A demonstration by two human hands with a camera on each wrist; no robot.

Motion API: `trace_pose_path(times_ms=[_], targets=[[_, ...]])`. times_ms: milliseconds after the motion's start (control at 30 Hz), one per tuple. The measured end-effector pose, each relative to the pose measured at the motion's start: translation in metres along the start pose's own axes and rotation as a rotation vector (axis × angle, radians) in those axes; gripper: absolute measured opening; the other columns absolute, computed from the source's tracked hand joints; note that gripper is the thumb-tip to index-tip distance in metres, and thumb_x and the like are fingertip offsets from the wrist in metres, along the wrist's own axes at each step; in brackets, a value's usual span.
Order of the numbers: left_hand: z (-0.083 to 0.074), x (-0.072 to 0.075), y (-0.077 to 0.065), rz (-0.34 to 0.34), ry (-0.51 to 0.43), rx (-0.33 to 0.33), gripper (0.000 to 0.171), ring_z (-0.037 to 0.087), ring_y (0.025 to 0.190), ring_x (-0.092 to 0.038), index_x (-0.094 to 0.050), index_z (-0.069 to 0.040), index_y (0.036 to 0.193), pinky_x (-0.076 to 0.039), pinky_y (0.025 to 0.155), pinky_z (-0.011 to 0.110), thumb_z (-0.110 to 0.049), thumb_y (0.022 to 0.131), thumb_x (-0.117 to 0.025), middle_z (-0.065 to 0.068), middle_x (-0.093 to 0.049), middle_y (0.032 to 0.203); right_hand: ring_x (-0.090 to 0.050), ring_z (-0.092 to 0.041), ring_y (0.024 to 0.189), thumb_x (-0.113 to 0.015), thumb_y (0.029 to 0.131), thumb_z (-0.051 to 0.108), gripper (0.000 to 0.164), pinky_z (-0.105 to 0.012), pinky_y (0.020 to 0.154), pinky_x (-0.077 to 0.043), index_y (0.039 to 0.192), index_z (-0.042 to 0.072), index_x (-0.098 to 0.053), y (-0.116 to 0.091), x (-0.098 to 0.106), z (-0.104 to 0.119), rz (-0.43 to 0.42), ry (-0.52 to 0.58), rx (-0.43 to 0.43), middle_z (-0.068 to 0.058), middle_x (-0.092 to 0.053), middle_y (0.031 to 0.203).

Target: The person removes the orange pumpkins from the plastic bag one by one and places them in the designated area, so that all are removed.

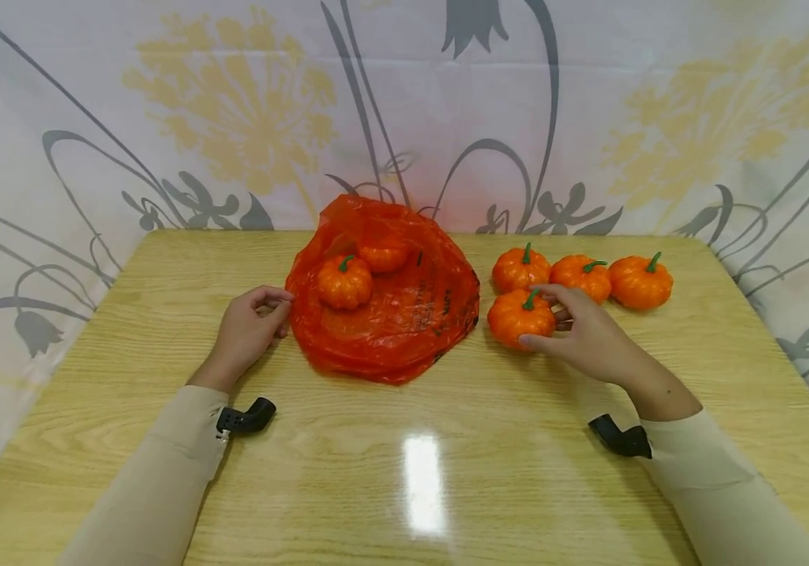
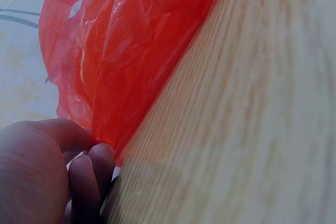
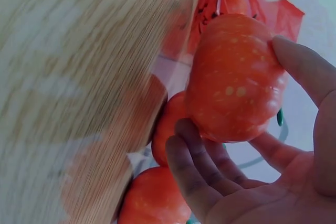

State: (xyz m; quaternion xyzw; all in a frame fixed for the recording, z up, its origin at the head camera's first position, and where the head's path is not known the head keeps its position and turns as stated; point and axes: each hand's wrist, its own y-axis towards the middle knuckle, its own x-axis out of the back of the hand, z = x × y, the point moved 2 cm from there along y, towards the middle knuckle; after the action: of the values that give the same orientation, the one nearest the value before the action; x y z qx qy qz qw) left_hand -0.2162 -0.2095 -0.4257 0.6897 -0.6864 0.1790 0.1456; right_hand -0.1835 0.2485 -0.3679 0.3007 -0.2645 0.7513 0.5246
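A red plastic bag lies spread on the table with its mouth open. Inside it sit two small orange pumpkins with green stems, one nearer pumpkin and one farther pumpkin partly behind the film. My left hand pinches the bag's left edge between thumb and fingers; the left wrist view shows the film rising from the fingertips. To the right of the bag, my right hand grips another pumpkin by its sides, thumb on one side and fingers on the other.
Behind the held pumpkin stand three more in a row: a left pumpkin, a middle pumpkin and a right pumpkin. The wooden table reaches back to a flower-patterned cloth.
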Motion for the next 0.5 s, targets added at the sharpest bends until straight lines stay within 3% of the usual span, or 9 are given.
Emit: trace_pose_path(times_ms=[500], targets=[[-0.0031,-0.0018,-0.0002,0.007,-0.024,0.013,0.03,0.009,0.062,-0.06,-0.063,-0.002,0.121,-0.055,0.056,0.023,-0.025,0.102,-0.059,0.006,-0.059,0.098,-0.053,-0.041,0.118,-0.075,0.091,0.034,0.078,-0.056,0.097,-0.05,0.15,0.002,-0.036,0.0016,0.0027,-0.0098,0.023,0.001,-0.011,-0.027,-0.036,0.15]])
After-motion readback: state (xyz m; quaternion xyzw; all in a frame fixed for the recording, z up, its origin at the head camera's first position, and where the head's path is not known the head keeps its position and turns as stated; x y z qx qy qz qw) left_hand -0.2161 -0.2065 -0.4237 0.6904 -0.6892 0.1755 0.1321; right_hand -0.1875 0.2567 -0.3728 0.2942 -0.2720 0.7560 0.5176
